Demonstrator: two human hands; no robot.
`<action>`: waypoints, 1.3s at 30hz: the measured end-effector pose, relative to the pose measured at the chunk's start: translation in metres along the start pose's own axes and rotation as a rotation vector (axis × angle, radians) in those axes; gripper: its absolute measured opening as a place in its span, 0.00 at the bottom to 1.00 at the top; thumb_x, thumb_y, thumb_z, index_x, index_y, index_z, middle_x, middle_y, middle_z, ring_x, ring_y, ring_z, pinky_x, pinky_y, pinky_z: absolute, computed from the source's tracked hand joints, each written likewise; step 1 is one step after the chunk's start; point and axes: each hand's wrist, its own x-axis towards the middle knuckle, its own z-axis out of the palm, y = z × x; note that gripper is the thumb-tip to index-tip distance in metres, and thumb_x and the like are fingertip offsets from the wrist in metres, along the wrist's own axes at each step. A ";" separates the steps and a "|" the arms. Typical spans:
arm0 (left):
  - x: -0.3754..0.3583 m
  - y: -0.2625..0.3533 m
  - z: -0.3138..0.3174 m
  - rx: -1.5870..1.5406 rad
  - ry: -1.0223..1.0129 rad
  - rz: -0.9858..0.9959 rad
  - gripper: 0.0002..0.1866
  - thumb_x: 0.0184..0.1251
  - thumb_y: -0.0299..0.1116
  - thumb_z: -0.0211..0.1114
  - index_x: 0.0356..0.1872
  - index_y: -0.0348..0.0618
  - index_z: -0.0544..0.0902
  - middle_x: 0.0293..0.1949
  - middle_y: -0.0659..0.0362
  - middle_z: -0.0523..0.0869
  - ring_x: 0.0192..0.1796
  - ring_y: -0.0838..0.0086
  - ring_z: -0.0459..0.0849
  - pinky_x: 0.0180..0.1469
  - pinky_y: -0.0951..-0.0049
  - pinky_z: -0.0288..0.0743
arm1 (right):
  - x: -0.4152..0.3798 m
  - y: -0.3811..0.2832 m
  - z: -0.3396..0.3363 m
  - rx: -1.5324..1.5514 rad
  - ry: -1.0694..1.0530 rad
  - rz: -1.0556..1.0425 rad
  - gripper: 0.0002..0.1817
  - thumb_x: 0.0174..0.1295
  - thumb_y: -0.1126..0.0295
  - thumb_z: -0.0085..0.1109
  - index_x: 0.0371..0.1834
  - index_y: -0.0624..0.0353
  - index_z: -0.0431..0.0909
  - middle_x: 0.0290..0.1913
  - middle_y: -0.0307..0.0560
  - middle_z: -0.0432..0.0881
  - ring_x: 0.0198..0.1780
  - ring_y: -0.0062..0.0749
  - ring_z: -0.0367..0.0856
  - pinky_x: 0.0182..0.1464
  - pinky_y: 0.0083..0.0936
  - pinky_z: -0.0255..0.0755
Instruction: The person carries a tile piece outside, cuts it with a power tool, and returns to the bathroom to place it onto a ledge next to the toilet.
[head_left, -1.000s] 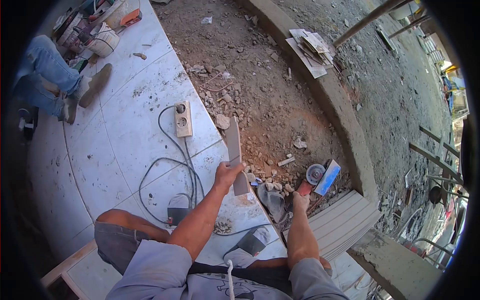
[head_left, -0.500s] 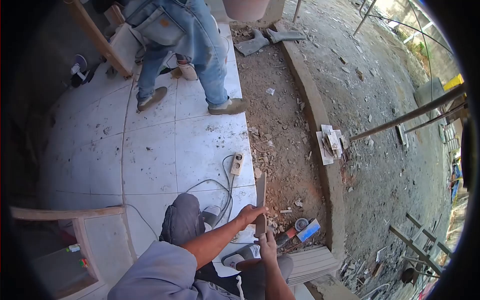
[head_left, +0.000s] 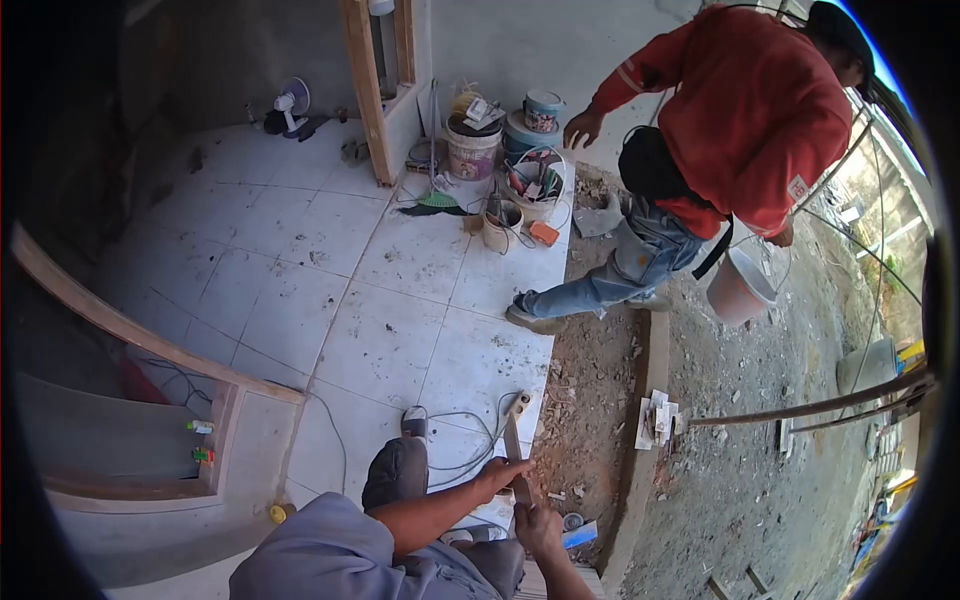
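A long, narrow grey-brown strip (head_left: pixel 515 440), which looks like a cut piece of tile, stands on end in front of me. My left hand (head_left: pixel 503 476) is closed around its middle. Lower down, my right hand (head_left: pixel 540 526) grips its near end. Just right of that hand is an angle grinder (head_left: pixel 573 521), mostly hidden, with a blue flat piece (head_left: pixel 581 535) against it. Past the strip's far tip is a white power socket block (head_left: pixel 520 404), its grey cable (head_left: pixel 465 468) looping over the floor tiles.
A co-worker in a red top (head_left: pixel 740 110) steps over the dirt strip with a bucket (head_left: pixel 740 288). Several buckets (head_left: pixel 472 152) and a broom (head_left: pixel 435 203) stand on the white tile floor (head_left: pixel 390 330). Tile scraps (head_left: pixel 657 420) lie on the concrete curb (head_left: pixel 650 370). A wooden frame (head_left: pixel 150 340) is at left.
My view has tilted up and swung. The co-worker has moved from the tiles rightward onto the dirt, carrying the bucket, uncovering the buckets behind. My hands still hold the strip.
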 end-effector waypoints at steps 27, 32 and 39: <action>-0.120 0.413 -0.578 -0.859 0.450 0.792 0.17 0.72 0.42 0.65 0.57 0.50 0.77 0.50 0.63 0.84 0.48 0.75 0.84 0.51 0.68 0.78 | 0.469 -0.558 0.010 0.977 -0.865 -0.171 0.23 0.69 0.63 0.57 0.58 0.72 0.76 0.40 0.56 0.85 0.36 0.37 0.87 0.38 0.29 0.82; -0.176 0.456 -0.664 -0.993 0.634 0.893 0.19 0.73 0.41 0.63 0.61 0.50 0.76 0.53 0.63 0.83 0.53 0.74 0.82 0.57 0.64 0.74 | 0.545 -0.664 0.052 0.926 -1.083 -0.106 0.26 0.68 0.61 0.60 0.60 0.72 0.74 0.41 0.59 0.85 0.35 0.39 0.87 0.37 0.30 0.81; -0.209 0.504 -0.770 -1.112 0.548 1.274 0.33 0.76 0.55 0.53 0.70 0.40 0.66 0.66 0.50 0.77 0.69 0.59 0.74 0.70 0.54 0.65 | 0.623 -0.857 0.125 0.778 -1.525 -0.207 0.36 0.62 0.47 0.68 0.63 0.62 0.70 0.42 0.56 0.85 0.36 0.38 0.87 0.40 0.32 0.82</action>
